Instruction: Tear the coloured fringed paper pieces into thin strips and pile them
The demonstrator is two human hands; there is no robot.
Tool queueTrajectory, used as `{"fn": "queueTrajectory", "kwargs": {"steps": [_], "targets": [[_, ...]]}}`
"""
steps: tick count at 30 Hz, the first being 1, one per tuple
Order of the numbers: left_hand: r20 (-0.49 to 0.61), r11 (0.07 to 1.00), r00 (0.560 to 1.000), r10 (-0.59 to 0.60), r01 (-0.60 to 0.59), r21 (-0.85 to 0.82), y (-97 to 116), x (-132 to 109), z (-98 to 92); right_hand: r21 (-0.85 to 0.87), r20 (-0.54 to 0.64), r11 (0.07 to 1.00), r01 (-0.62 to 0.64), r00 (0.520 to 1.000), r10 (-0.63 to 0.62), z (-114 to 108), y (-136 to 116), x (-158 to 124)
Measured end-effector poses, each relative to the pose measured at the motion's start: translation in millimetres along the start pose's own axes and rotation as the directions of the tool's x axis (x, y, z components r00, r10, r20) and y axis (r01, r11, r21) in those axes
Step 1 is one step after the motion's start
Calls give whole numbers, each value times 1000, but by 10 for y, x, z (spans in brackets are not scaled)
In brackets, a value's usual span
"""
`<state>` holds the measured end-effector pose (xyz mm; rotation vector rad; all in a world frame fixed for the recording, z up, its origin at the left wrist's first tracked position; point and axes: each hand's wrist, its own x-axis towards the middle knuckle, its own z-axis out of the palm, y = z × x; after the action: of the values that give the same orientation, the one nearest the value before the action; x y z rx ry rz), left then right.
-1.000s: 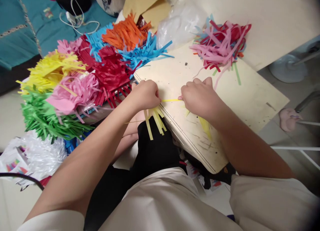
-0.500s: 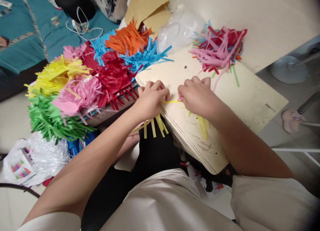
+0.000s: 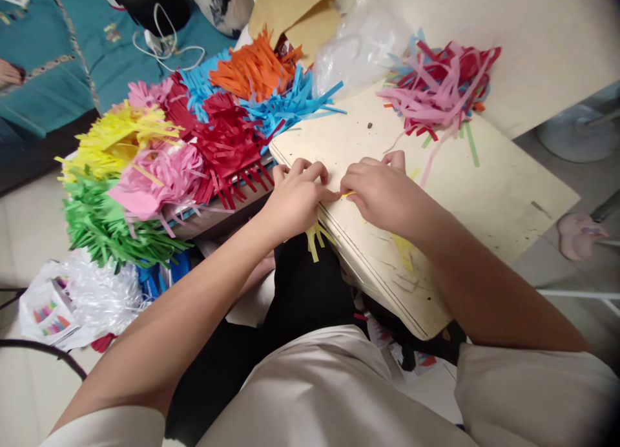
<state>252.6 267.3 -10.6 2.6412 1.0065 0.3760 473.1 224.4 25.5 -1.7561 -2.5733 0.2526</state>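
In the head view, you look down on a pale board (image 3: pixel 465 208), your two hands meeting over its left edge around a thin yellow strip (image 3: pixel 348 194). Your right hand (image 3: pixel 380 192) has the strip pinched between thumb and forefinger; your left hand (image 3: pixel 301 195) is half-curled, a fingertip reaching toward the strip's end, though whether it grips anything cannot be told. Yellow fringe (image 3: pixel 316 241) hangs below your left hand, at the board's edge. The step in hand appears to be fingertip work on that narrow band; the next move seems to call for a light, steady pinch, since thin paper could crease or tear.

The strip looks flat and papery, the fringe cut into straight, limp tails. Dark marks scuff the smooth board. At its far end lies a tangled heap of pink and red strips (image 3: pixel 445 88); beyond its left edge crowd shaggy bundles of red fringe (image 3: pixel 227 137), blue fringe (image 3: pixel 295 92) and green fringe (image 3: pixel 111 227); past its far corner sits a crinkled clear plastic bag (image 3: pixel 356 46)
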Motion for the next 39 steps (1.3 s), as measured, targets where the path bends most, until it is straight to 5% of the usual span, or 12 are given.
{"fn": "queueTrajectory", "kwargs": {"steps": [9, 15, 26, 39], "targets": [[-64, 983, 992, 107, -96, 155, -28, -348, 135, -178, 29, 984, 28, 999, -23, -24, -190, -168], [-205, 987, 978, 26, 8, 163, -101, -537, 247, -155, 35, 987, 54, 998, -49, 23, -73, -150], [-287, 982, 956, 61, -6, 190, -76, -488, 341, -42, 197, 998, -50, 979, 58, -111, 107, -76], [-214, 987, 977, 20, 15, 163, 11, -272, 185, -70, 221, 982, -178, 957, 189, -200, 63, -127]]}}
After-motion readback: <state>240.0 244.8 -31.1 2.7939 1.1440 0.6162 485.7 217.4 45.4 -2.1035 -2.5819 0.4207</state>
